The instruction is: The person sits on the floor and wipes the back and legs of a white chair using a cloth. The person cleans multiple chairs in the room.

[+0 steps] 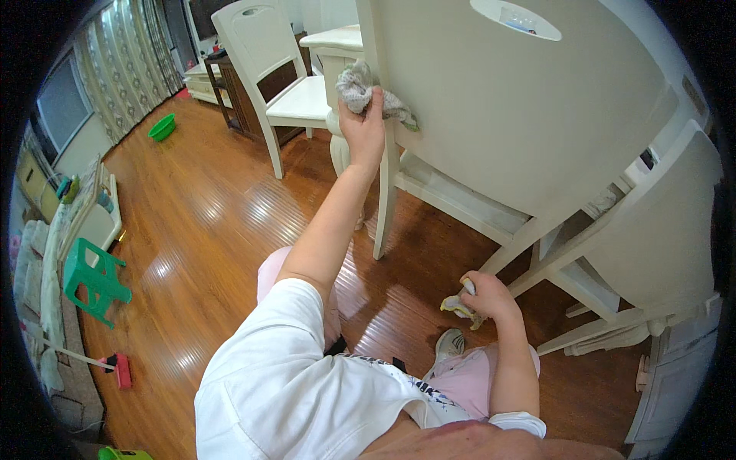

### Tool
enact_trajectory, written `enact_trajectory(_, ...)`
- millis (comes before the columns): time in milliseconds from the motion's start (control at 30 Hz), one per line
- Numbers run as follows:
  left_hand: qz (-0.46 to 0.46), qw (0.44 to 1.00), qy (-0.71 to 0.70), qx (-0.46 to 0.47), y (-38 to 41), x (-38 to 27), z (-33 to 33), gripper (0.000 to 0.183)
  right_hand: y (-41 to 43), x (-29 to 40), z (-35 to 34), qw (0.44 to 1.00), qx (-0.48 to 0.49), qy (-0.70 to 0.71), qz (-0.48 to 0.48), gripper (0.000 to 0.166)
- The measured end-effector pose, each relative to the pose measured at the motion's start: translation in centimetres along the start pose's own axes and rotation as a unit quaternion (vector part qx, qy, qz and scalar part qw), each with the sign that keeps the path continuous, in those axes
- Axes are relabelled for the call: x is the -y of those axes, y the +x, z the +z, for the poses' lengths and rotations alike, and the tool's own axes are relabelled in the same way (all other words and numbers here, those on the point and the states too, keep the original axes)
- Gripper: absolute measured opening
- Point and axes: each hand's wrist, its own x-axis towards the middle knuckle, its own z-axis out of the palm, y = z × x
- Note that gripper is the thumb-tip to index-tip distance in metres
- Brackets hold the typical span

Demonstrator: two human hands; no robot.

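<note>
My left hand (pixel 363 123) grips a crumpled grey-white cloth (pixel 355 89) at the left upright of a white wooden chair (pixel 517 115). One end of the cloth hangs over the face of the chair's backrest. Lower down, my right hand (pixel 490 296) holds a smaller white cloth with yellow edges (pixel 458 306), beside the same chair's rear leg. Its fingers are curled, and part of that cloth is hidden under them. The chair's backrest has an oval handle cut-out (pixel 516 20) at the top.
Another white chair (pixel 650 230) stands close on the right. Further off are a white chair (pixel 296 103) and part of a white table (pixel 333 39). A green plastic stool (pixel 95 279), a pink broom head (pixel 122 371) and a green basin (pixel 162 127) are on the wood floor (pixel 190 218).
</note>
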Motion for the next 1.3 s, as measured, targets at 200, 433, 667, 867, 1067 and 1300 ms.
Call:
enact_trajectory(200,0.103,0.993,0.035,0.042,1.5,-4.5,2.3,0.032,-0.7,-1.2,0.2,0.999,-0.034,0.029,-0.010,0.026)
enact_trajectory(433,0.072,0.984,0.078,0.141,-0.6,-6.4,3.2,0.034,-0.8,-2.3,-0.4,0.997,-0.074,0.036,0.003,0.027)
enact_trajectory(667,-0.001,0.985,0.058,0.164,-3.6,-5.1,1.0,0.027,-1.1,-3.6,-1.4,0.991,-0.112,0.072,0.014,0.029)
enact_trajectory(867,-0.101,0.983,0.097,0.122,-6.3,-1.2,-4.0,0.025,-2.0,-5.2,-3.3,0.951,-0.249,0.172,0.062,0.037)
enact_trajectory(1067,-0.230,0.966,0.018,0.119,-7.4,0.9,-6.0,0.022,-2.6,-6.2,-4.5,0.847,-0.415,0.310,0.117,0.043)
enact_trajectory(1300,-0.238,0.959,0.057,0.143,-7.8,0.0,-5.9,0.024,-1.7,-6.4,-4.5,0.833,-0.472,0.289,-0.016,0.042)
